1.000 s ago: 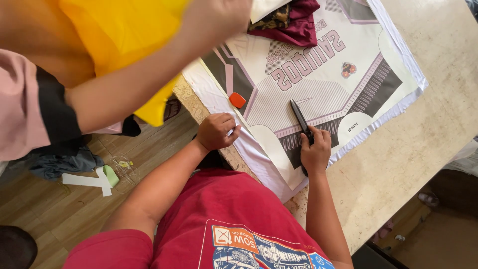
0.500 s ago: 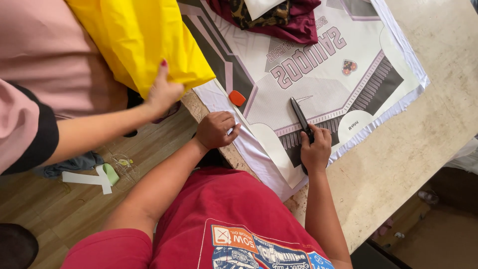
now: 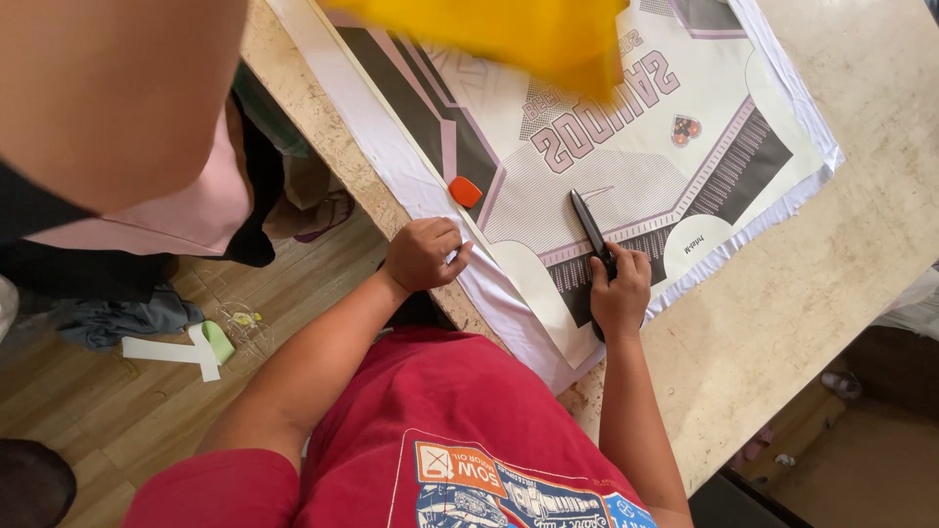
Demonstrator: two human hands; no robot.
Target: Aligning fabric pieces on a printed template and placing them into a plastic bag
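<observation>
CHANGE, 1 s: yellow cloth (image 3: pixel 489 34) gone from the left, off the near-left table corner, up to the far edge of view; now hangs blurred over the far part of the printed sheet (image 3: pixel 626 186), covering some of the lettering. Own forearm (image 3: pixel 108 98) swung close to the lens, fills far-left corner, out of focus. Judged: cloth mid-carry across the table (image 3: pixel 831 284), not yet laid down; sheet beneath still occupied by co-worker's cutting, so little free room for it at the near side

OWN HANDS: both out of frame. Only the forearm and a pink sleeve shown; which arm, can't tell. Grip on the cloth, how far fingers are closed: can't tell

CO-WORKER (red shirt, near centre), same pose as before:
- right hand (image 3: pixel 618 293): curled round the handles of black scissors (image 3: pixel 590 220), blades pointing far-left, lying on the sheet's striped band
- left hand (image 3: pixel 423 254): loose fist at the table's left edge, knuckles on the white fabric (image 3: pixel 489 293) under the sheet; just near of a small orange piece (image 3: pixel 466 191), not touching it

ITEM LOCATION: yellow cloth at far centre, above the sheet, well apart from scissors and both co-worker hands

SURROUNDS: wood floor at left w/ white strips and a pale green scrap (image 3: pixel 181 350); grey rag beside them
</observation>
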